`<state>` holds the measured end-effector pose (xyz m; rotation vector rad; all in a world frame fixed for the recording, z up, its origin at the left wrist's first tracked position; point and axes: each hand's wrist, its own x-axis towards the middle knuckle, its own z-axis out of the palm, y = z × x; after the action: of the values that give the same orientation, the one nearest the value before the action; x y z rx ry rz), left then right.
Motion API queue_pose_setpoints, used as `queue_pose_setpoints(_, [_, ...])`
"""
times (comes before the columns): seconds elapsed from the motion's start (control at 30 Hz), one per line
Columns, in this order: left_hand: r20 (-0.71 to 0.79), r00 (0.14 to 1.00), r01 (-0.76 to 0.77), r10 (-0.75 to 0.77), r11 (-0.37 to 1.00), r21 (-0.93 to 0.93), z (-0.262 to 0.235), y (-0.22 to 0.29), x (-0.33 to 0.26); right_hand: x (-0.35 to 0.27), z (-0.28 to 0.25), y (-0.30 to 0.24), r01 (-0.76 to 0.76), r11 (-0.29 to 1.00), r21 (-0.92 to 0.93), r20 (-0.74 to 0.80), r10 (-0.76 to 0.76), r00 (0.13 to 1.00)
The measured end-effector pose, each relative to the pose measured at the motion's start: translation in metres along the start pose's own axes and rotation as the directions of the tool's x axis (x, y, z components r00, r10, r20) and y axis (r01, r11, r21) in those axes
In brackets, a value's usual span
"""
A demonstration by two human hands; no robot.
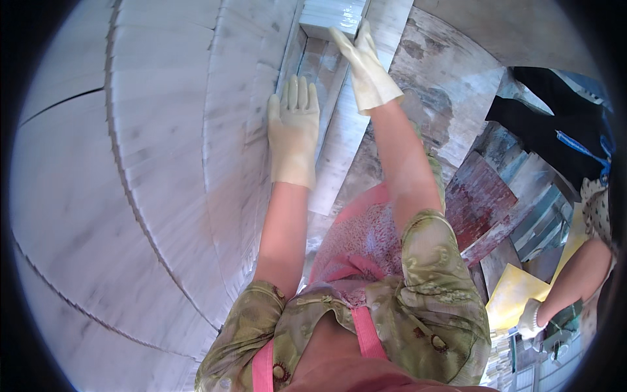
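Both my hands wear cream rubber gloves. My left hand (295,127) lies flat with its fingers stretched out, over the near part of a long narrow trough (321,62) with raised side rails. Farther up, my right hand (369,68) has its fingers straight and its thumb apart. Its thumb and fingertips are at the near end of a pale stack (332,18) of what look like thin strips, set between the rails. Whether they press on the stack or just rest beside it I cannot tell. Neither hand is closed around anything.
Large pale, grey-streaked stacks (163,150) with ragged edges rise along the left. A worn board (431,78) lies right of the trough. Reddish planks (473,196) and a yellow sheet (516,297) are at the right, where another person's gloved hand (530,319) shows.
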<state>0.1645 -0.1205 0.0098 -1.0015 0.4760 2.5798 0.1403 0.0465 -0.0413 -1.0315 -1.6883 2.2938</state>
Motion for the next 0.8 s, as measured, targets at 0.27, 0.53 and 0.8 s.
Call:
queue_pose_setpoints(0.27, [0.059, 0.992, 0.099, -0.110, 0.981, 0.165, -0.025, 0.020, -0.001, 0.023, 0.008, 0.007, 0.080, 0.996, 0.026, 0.013, -0.080, 0.997])
queue_pose_setpoints(0.53, [0.204, 0.979, -0.206, -0.029, -0.195, 0.959, -0.060, 0.056, -0.015, -0.005, -0.055, 0.003, 0.040, 0.865, -0.500, -0.017, -0.056, 0.998])
queue_pose_setpoints(0.8, [0.121, 0.979, -0.071, 0.164, -0.278, 0.958, -0.133, 0.092, -0.087, -0.063, -0.048, -0.063, 0.513, -0.061, -0.856, 0.431, -0.632, 0.644])
